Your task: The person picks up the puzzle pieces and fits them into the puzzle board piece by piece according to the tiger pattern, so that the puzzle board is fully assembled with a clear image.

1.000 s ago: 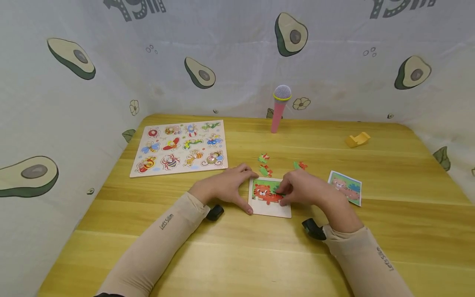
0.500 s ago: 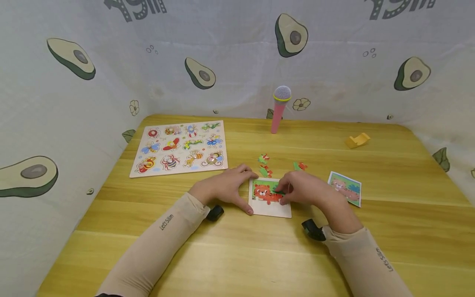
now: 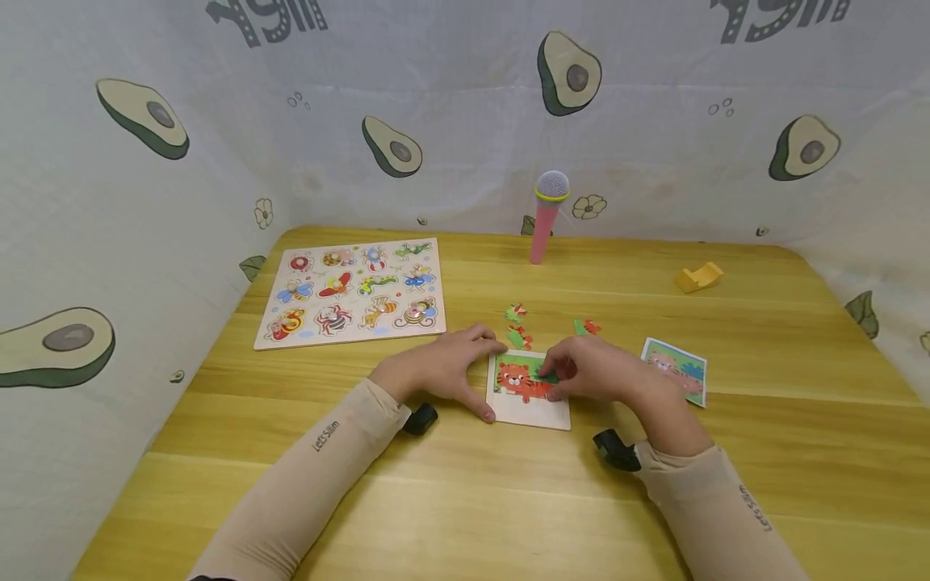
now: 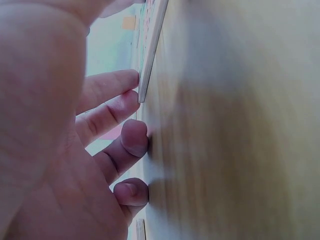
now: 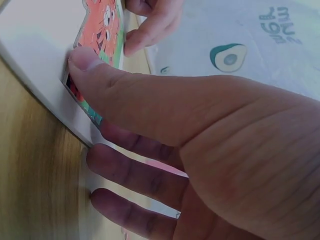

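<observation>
A small jigsaw board [image 3: 526,411] lies on the table, its inset showing an orange tiger on green. My left hand [image 3: 454,367] grips it at the left side, thumb by the lower corner and fingers by the upper one. In the left wrist view, fingertips touch the board's edge [image 4: 150,60]. At the right of the picture, my right hand [image 3: 599,367] pinches a puzzle piece [image 5: 92,112] between thumb and index finger, against the inset; the fingers partly hide it. Loose puzzle pieces [image 3: 520,336] lie behind the board, one more [image 3: 585,327] to the right.
A peg puzzle board [image 3: 352,292] with insect shapes lies at the back left. A pink toy microphone [image 3: 545,222] stands upright at the back. A yellow tape-dispenser-like object [image 3: 699,277] sits at the back right. A tiger picture card [image 3: 679,375] lies beside the right forearm.
</observation>
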A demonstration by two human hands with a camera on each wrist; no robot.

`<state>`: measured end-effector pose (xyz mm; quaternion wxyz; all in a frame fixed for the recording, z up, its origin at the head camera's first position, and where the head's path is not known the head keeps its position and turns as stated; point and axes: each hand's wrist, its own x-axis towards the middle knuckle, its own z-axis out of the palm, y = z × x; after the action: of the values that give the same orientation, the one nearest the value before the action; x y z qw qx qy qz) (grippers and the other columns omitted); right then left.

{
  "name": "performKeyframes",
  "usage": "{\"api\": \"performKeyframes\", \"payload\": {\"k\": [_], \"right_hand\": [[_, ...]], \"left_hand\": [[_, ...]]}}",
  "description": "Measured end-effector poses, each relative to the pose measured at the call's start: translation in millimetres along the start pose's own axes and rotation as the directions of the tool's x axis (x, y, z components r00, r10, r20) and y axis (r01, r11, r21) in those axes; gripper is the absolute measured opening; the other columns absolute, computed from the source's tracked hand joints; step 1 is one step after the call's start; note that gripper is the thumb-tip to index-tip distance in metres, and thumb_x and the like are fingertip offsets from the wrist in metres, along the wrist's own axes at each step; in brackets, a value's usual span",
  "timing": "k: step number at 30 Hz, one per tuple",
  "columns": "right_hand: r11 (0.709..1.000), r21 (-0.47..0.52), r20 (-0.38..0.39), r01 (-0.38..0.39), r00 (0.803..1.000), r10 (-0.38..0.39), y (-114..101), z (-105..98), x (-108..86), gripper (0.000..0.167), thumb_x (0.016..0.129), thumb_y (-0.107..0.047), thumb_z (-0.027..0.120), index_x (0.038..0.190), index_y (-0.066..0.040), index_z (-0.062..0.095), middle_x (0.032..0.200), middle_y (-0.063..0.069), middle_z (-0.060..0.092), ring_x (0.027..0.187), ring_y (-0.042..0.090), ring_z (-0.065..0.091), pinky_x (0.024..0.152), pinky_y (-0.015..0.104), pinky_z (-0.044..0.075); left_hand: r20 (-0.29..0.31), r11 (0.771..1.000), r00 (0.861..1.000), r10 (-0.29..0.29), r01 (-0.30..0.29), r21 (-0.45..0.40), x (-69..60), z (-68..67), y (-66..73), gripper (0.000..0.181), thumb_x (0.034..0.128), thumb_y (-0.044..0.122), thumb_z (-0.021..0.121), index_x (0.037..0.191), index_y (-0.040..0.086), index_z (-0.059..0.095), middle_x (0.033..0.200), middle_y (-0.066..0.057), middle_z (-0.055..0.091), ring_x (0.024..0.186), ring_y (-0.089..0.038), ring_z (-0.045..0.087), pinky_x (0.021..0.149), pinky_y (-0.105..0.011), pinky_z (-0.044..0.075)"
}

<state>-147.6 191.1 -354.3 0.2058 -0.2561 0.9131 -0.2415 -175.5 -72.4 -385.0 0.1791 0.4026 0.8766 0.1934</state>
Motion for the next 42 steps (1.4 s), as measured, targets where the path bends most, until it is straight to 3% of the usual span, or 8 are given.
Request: {"api": "performKeyframes", "payload": {"k": [14, 35, 38, 42], "right_hand": [[0.998, 0.015, -0.025, -0.058, 0.998, 0.058, 8.0, -0.1, -3.2, 0.021, 0.084, -0.026, 0.085, 0.1, -0.018, 0.075, 0.118, 0.009, 0.054, 0.085, 0.022, 0.053, 0.075, 0.036, 0.047], [0.998, 0.001, -0.03, -0.065, 0.997, 0.065, 7.5, -1.4, -1.8, 0.021, 0.083, -0.024, 0.086, 0.1, -0.018, 0.075, 0.12, 0.011, 0.054, 0.089, 0.025, 0.052, 0.081, 0.04, 0.047], [0.997, 0.003, -0.038, -0.076, 0.996, 0.077, 6.4, -0.7, -1.6, 0.021, 0.082, -0.023, 0.086, 0.099, -0.018, 0.075, 0.121, 0.012, 0.054, 0.088, 0.025, 0.053, 0.081, 0.041, 0.047], [0.996, 0.012, -0.046, -0.09, 0.995, 0.091, 3.9, 0.8, -0.9, 0.022, 0.08, -0.021, 0.087, 0.097, -0.017, 0.075, 0.122, 0.014, 0.054, 0.087, 0.025, 0.053, 0.08, 0.042, 0.047]], "left_hand": [[-0.002, 1.0, 1.0, 0.01, -0.01, 0.02, 1.4, 1.5, -0.5, 0.105, 0.0699, 0.066, 0.083, 0.154, 0.019, 0.041, 0.143, 0.002, 0.038, 0.125, -0.018, 0.042, 0.106, -0.034, 0.036], [-0.003, 1.0, 1.0, 0.007, -0.007, 0.029, 2.0, -0.2, -2.3, 0.106, 0.07, 0.067, 0.082, 0.154, 0.018, 0.041, 0.144, 0.001, 0.038, 0.125, -0.019, 0.043, 0.106, -0.033, 0.036], [-0.013, 1.0, 1.0, 0.012, -0.012, 0.008, 3.2, -0.9, -2.1, 0.097, 0.0757, 0.063, 0.08, 0.153, 0.016, 0.045, 0.142, 0.001, 0.04, 0.123, -0.017, 0.045, 0.106, -0.031, 0.037], [-0.045, 0.999, 0.999, -0.006, 0.004, -0.039, 6.7, -2.7, -1.9, 0.07, 0.0917, 0.051, 0.07, 0.147, 0.012, 0.052, 0.138, -0.001, 0.046, 0.12, -0.015, 0.05, 0.105, -0.031, 0.039]]}}
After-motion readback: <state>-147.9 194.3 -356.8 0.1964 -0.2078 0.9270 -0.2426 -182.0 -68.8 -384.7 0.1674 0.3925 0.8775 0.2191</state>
